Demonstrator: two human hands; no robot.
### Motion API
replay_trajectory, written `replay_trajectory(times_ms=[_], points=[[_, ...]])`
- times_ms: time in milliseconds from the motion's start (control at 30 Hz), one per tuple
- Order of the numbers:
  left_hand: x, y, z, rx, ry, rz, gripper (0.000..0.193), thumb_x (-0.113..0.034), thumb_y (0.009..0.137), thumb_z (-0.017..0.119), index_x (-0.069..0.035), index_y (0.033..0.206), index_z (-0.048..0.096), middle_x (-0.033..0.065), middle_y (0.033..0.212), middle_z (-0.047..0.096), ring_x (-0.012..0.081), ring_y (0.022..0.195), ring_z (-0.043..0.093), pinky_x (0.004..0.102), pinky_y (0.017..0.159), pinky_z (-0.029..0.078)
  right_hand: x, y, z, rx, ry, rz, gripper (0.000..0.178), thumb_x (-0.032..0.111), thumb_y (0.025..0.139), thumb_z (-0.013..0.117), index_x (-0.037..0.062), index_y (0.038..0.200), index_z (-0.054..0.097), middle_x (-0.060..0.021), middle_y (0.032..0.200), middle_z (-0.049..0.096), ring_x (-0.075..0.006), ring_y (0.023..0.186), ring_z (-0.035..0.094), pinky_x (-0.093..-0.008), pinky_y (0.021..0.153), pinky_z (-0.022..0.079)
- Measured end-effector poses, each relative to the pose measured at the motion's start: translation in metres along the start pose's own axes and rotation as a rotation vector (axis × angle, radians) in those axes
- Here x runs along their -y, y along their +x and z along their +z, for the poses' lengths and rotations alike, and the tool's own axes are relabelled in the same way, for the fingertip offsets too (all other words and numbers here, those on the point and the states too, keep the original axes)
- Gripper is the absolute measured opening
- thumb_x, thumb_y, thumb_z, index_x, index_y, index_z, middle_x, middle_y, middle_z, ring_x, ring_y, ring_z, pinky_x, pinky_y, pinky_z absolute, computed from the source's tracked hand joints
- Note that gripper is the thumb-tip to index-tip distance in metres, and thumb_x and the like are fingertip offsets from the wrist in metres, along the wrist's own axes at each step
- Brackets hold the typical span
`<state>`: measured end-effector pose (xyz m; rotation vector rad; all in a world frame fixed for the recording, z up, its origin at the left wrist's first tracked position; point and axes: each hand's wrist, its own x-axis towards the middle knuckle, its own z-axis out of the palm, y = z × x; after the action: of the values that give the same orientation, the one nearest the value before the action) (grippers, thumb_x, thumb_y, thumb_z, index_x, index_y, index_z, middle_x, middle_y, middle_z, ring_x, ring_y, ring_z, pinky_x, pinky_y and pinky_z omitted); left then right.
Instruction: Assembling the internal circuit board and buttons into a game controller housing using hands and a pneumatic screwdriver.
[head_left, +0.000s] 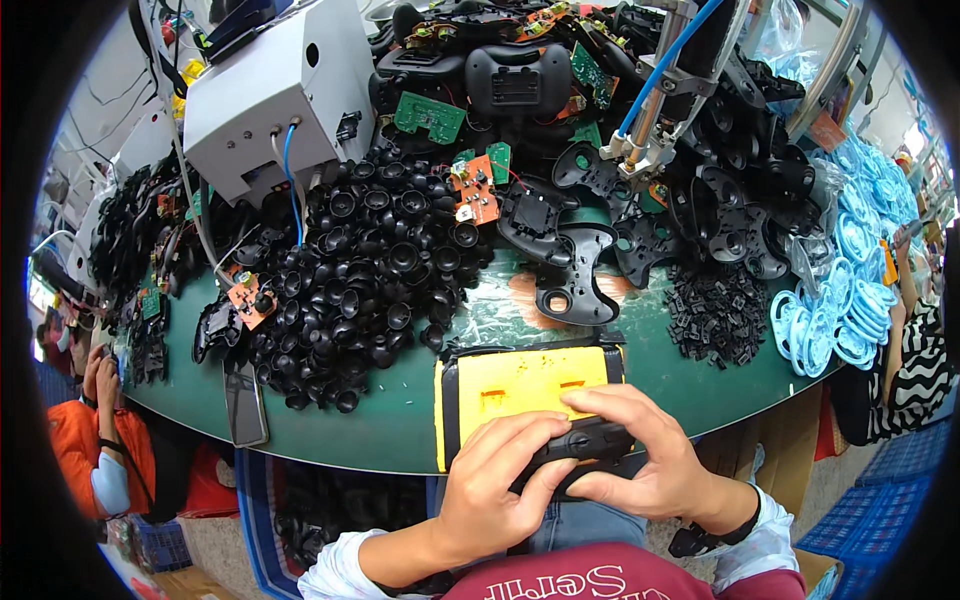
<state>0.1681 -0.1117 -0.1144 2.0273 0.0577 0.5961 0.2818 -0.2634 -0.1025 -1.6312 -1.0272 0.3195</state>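
My left hand [500,485] and my right hand [655,455] are both closed round a black game controller [592,440], one at each end. It is held edge-on at the table's front edge, just over the near side of a yellow block with black-taped edges [525,380]. Fingers and thumbs cover much of the controller, so its face cannot be made out. Past the block lies an upturned black controller shell [578,275].
Left of centre is a heap of black thumbstick caps [345,290], with a phone [243,405] near it. Small black parts [715,315] and light-blue rings [850,310] lie to the right. A metal press [640,140] and a grey machine box [270,110] stand behind. Other people sit at both sides.
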Motion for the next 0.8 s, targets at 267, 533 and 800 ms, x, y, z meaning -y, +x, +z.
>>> replay_trajectory(times_ms=[267, 533, 800], points=[[0.004, -0.003, 0.008, -0.128, 0.041, 0.059, 0.032, -0.001, 0.077, 0.074, 0.002, 0.107, 0.064, 0.0174, 0.102, 0.066, 0.0332, 0.092, 0.065, 0.0376, 0.081, 0.052, -0.007, 0.01, 0.002, 0.001, -0.082, -0.209, 0.034, 0.006, 0.077, 0.078, 0.0016, 0.11, 0.068, -0.0137, 0.111, 0.069, -0.0248, 0.096, 0.068, -0.0346, 0.083, 0.052], [0.007, 0.003, -0.002, -0.18, -0.909, -0.287, 0.079, -0.008, 0.086, 0.073, -0.002, 0.145, 0.021, 0.0119, 0.127, 0.047, 0.0204, 0.116, 0.052, 0.0328, 0.097, 0.046, 0.012, 0.009, 0.008, 0.062, 0.237, 0.268, 0.077, 0.019, 0.078, 0.08, 0.0043, 0.143, 0.04, -0.0137, 0.121, 0.062, -0.0263, 0.113, 0.062, -0.0348, 0.094, 0.048], [0.026, 0.003, -0.054, 0.166, 0.033, 0.026, 0.041, -0.015, 0.07, 0.085, -0.009, 0.105, 0.065, 0.0062, 0.107, 0.067, 0.0261, 0.106, 0.061, 0.0487, 0.109, 0.031, -0.006, 0.026, -0.017, 0.295, -0.416, -0.195, 0.061, 0.021, 0.074, 0.079, 0.0118, 0.13, 0.057, -0.009, 0.107, 0.069, -0.0264, 0.09, 0.069, -0.0368, 0.076, 0.056]])
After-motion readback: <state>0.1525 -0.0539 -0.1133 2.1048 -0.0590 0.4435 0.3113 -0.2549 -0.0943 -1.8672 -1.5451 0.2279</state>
